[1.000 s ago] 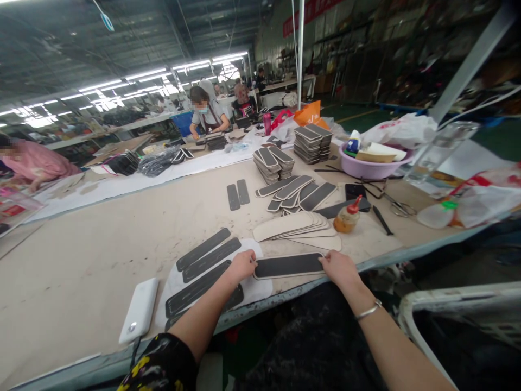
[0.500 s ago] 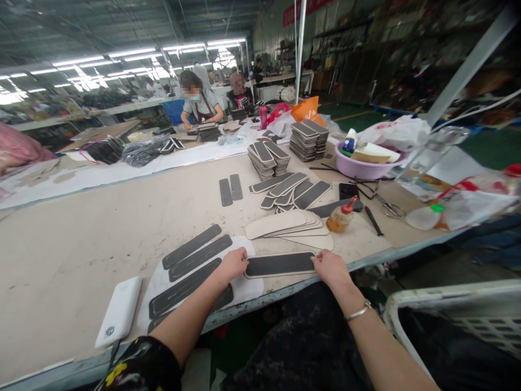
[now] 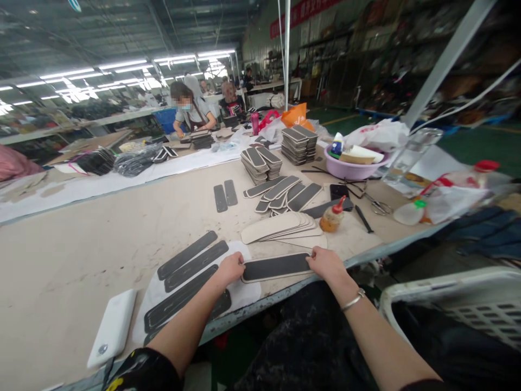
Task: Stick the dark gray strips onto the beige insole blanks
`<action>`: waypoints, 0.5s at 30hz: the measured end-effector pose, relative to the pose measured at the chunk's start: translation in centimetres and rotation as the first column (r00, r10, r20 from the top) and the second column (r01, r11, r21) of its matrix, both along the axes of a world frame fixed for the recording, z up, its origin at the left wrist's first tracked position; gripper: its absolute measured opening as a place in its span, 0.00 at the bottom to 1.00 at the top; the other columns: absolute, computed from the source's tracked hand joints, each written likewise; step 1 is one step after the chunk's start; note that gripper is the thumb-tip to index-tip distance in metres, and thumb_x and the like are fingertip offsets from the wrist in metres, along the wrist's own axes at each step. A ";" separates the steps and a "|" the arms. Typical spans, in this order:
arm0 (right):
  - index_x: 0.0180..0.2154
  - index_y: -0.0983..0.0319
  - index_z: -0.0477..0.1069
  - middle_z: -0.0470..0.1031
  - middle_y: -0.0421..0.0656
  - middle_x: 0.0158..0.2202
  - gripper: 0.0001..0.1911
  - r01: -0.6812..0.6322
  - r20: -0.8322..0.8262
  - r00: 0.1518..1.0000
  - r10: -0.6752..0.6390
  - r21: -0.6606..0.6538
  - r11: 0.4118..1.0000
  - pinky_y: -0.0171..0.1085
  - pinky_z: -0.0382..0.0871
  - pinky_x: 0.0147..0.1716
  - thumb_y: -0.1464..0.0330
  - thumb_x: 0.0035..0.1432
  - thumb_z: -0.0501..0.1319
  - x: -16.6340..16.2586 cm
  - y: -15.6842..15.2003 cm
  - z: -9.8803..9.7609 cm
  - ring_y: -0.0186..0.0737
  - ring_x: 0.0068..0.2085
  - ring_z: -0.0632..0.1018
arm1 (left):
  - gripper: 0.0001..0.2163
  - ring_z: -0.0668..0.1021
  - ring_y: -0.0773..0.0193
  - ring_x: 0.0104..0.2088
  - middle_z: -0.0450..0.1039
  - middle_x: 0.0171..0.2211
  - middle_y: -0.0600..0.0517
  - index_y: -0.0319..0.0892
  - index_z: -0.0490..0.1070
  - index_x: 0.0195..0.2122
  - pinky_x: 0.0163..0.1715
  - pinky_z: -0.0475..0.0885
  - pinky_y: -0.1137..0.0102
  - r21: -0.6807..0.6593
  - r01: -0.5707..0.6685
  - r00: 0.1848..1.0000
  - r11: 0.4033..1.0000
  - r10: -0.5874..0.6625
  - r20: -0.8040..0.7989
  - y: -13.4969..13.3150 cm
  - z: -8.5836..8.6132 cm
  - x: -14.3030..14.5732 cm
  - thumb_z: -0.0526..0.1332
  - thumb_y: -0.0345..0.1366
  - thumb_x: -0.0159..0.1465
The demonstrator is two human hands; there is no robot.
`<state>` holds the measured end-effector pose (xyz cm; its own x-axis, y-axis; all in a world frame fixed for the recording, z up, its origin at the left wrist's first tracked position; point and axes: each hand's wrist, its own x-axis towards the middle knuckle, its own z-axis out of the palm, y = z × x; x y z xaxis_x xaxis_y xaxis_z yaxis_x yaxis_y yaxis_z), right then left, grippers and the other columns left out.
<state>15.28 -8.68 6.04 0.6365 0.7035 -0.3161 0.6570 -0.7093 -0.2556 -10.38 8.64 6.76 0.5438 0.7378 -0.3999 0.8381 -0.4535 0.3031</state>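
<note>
Strip (image 3: 277, 267) hardly moves while the view shifts

Since the earliest frame the table (image 3: 101, 244) and all on it slide leftward in the picture, as the camera turns; against the table, the strip and both hands stay almost where they were. The strip is at the near edge, in front of the pale pieces (image 3: 271, 227) and the bottle (image 3: 330, 221). Whether it lies flat or is slightly raised, I cannot tell.

It looks light and thin, probably firm yet bendable, not fragile; the dark face may be smooth, so the pale rim at the short ends seems the best hold. The left hand (image 3: 231, 268) pinches the left end, beside the dark pieces (image 3: 196, 266) on the paper (image 3: 249, 293). The right hand (image 3: 326, 263) pinches the other end. Both are nearly closed, the strip's length between them.
</note>
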 end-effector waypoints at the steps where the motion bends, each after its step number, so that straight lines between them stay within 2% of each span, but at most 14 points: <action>1: 0.32 0.61 0.71 0.75 0.49 0.32 0.14 0.002 0.000 1.000 -0.002 -0.001 1.000 0.38 0.63 0.37 0.57 0.50 0.56 0.2 0.0 0.1 0.45 0.38 0.75 | 0.04 0.74 0.64 0.31 0.72 0.27 0.53 0.43 0.65 0.32 0.30 0.62 0.73 -0.001 0.000 1.000 1.000 0.000 -0.001 0.0 0.0 0.0 0.57 0.31 0.54; 6: 0.30 0.62 0.71 0.75 0.50 0.32 0.22 0.038 0.005 0.999 -0.038 0.011 0.999 0.40 0.64 0.35 0.49 0.45 0.58 1.2 -0.8 0.7 0.49 0.37 0.75 | 0.04 0.74 0.64 0.31 0.72 0.27 0.53 0.43 0.65 0.31 0.30 0.62 0.73 -0.003 0.002 1.000 1.000 -0.002 0.001 0.1 0.0 0.1 0.56 0.30 0.54; 9: 0.32 0.62 0.72 0.75 0.50 0.32 0.21 0.049 0.020 0.999 -0.050 0.057 0.997 0.41 0.65 0.36 0.51 0.50 0.55 1.2 -1.5 1.1 0.48 0.38 0.75 | 0.04 0.74 0.64 0.31 0.72 0.27 0.52 0.42 0.65 0.31 0.31 0.62 0.73 -0.003 -0.003 1.000 1.000 0.003 0.007 0.1 -0.1 0.1 0.56 0.30 0.54; 12: 0.47 0.66 0.67 0.73 0.53 0.42 0.24 0.056 0.066 0.996 -0.066 0.142 0.988 0.41 0.63 0.43 0.57 0.59 0.46 -0.2 -1.8 1.7 0.46 0.44 0.73 | 0.04 0.74 0.63 0.31 0.73 0.27 0.52 0.42 0.65 0.32 0.30 0.62 0.73 -0.001 -0.012 1.000 1.000 0.012 0.016 0.1 -0.3 0.0 0.56 0.30 0.54; 13: 0.52 0.67 0.62 0.70 0.54 0.48 0.26 0.019 0.072 0.997 -0.033 0.187 0.982 0.41 0.61 0.47 0.58 0.60 0.44 -1.2 -1.7 1.8 0.45 0.48 0.71 | 0.04 0.74 0.63 0.31 0.73 0.27 0.52 0.42 0.64 0.32 0.30 0.62 0.72 0.001 -0.014 1.000 1.000 0.014 0.019 0.1 -0.4 0.0 0.56 0.30 0.54; 15: 0.59 0.68 0.52 0.60 0.53 0.57 0.31 -0.149 0.047 0.989 0.142 0.280 0.948 0.39 0.54 0.54 0.57 0.60 0.45 -3.9 -1.2 2.0 0.43 0.57 0.62 | 0.04 0.74 0.63 0.30 0.72 0.26 0.52 0.42 0.64 0.32 0.30 0.61 0.72 0.003 -0.019 1.000 1.000 0.019 0.022 0.1 -0.6 0.0 0.56 0.31 0.54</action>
<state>11.42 -9.87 8.04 0.5261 0.8470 -0.0763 0.7568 -0.5072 -0.4124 -10.40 8.79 6.17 0.5386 0.7493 -0.3853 0.8396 -0.4388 0.3203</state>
